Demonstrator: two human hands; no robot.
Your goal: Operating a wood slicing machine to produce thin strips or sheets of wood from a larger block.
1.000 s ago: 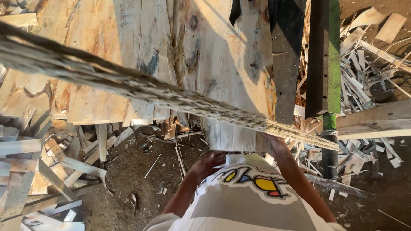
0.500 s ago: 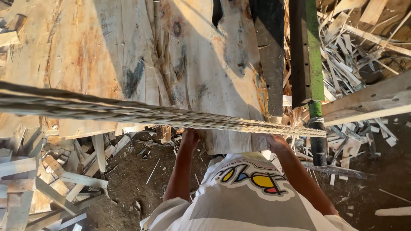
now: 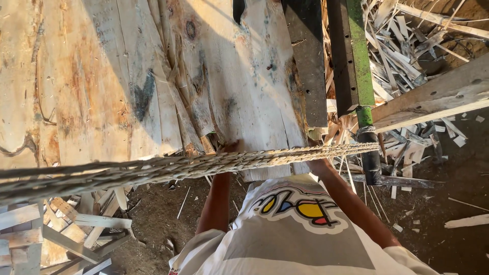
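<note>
A wide, pale, stained wooden plank (image 3: 244, 91) lies on a stack of similar boards, its near end toward me. My left hand (image 3: 232, 147) grips that near end at its left corner, fingers just above a thick twisted rope (image 3: 153, 170) that crosses the view. My right hand (image 3: 317, 164) holds the plank's right corner and is mostly hidden behind the rope. Both forearms reach up from my white shirt with a colourful print.
A green and dark metal post (image 3: 356, 61) stands right of the plank, with the rope tied around it. A thick timber beam (image 3: 433, 99) slants away at right over a heap of wood offcuts (image 3: 407, 46). More offcuts (image 3: 61, 229) lie lower left on dirt ground (image 3: 153, 224).
My left hand has risen from near my chest to the plank's end. The rope has flattened across the view and the boards appear closer.
</note>
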